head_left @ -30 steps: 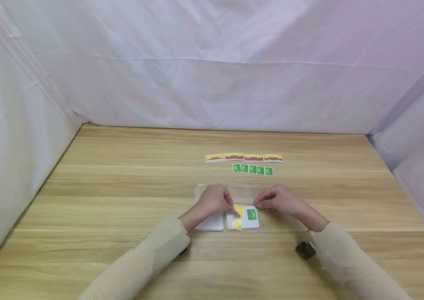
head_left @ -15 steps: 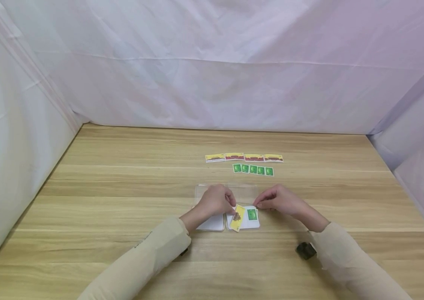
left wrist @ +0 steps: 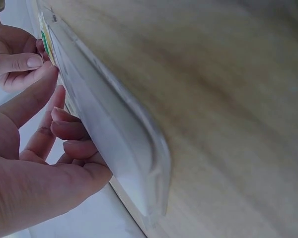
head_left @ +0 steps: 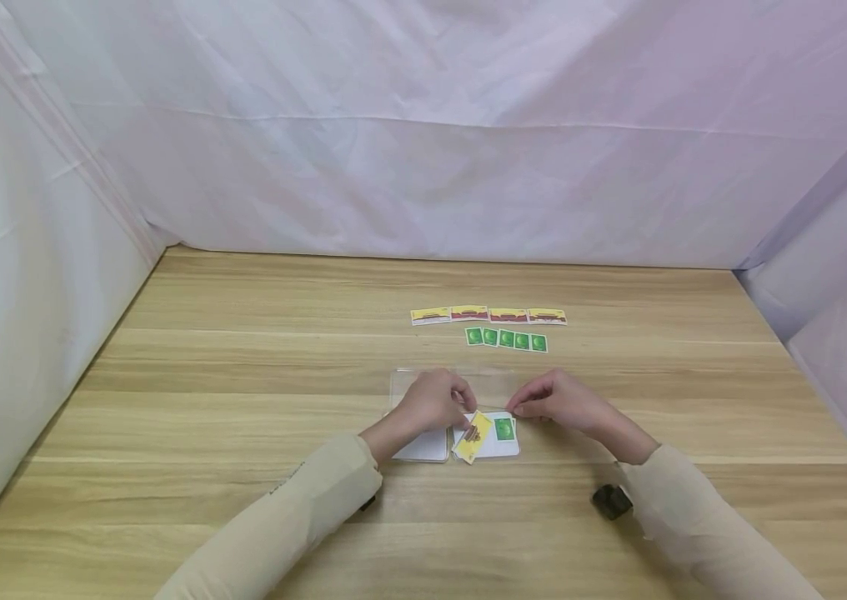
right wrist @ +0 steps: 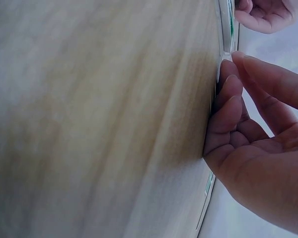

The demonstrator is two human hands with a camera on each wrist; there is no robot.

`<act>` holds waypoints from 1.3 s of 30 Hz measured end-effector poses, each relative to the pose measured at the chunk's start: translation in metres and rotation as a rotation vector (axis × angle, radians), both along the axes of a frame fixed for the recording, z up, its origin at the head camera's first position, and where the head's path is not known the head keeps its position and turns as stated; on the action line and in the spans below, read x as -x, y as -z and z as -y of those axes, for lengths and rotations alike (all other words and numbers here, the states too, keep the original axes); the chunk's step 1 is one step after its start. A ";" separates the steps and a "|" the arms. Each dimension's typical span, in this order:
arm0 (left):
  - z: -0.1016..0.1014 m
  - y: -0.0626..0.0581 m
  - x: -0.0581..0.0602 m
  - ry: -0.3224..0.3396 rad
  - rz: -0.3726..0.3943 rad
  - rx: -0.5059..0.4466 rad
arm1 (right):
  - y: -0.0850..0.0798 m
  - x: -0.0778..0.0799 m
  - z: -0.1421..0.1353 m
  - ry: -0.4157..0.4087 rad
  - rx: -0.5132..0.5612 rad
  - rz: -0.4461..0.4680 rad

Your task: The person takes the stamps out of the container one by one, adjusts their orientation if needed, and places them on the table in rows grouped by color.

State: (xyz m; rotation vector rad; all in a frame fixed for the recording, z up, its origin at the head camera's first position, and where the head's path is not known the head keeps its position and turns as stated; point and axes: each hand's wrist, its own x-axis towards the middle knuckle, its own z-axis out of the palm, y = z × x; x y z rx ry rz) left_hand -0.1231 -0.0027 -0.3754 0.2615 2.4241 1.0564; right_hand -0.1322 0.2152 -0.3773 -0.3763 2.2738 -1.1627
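In the head view my left hand (head_left: 434,400) holds a yellow stamp (head_left: 478,433) with thumb and index finger at its upper left edge. The stamp lies tilted over the right half of a small open booklet with clear covers and white pages (head_left: 497,447). A green stamp (head_left: 504,429) lies beside it on the same page. At that page's top right corner, my right hand (head_left: 562,404) pinches the edge of the clear cover (head_left: 485,385). In the left wrist view, my left hand (left wrist: 44,163) rests along the booklet's edge (left wrist: 104,119), its other fingers curled.
Behind the booklet several green stamps (head_left: 506,339) lie in a row on the wooden table (head_left: 258,400). A row of several yellow and red stamps (head_left: 508,315) runs behind those. White cloth (head_left: 423,183) hangs at the back and both sides. A black wrist camera (head_left: 610,501) sits below my right sleeve.
My left hand has turned the yellow stamp from nearly upright to slanted, its lower end swinging left. The right hand has stayed in place at the page corner.
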 end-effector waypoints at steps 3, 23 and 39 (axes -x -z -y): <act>0.000 -0.001 0.000 0.004 0.001 -0.002 | -0.001 0.000 0.000 0.003 -0.005 0.000; 0.000 0.001 0.001 0.017 -0.006 0.001 | 0.001 0.000 0.000 -0.006 -0.007 -0.006; 0.002 0.000 0.000 0.020 -0.005 -0.029 | 0.002 0.000 0.000 0.016 -0.025 0.003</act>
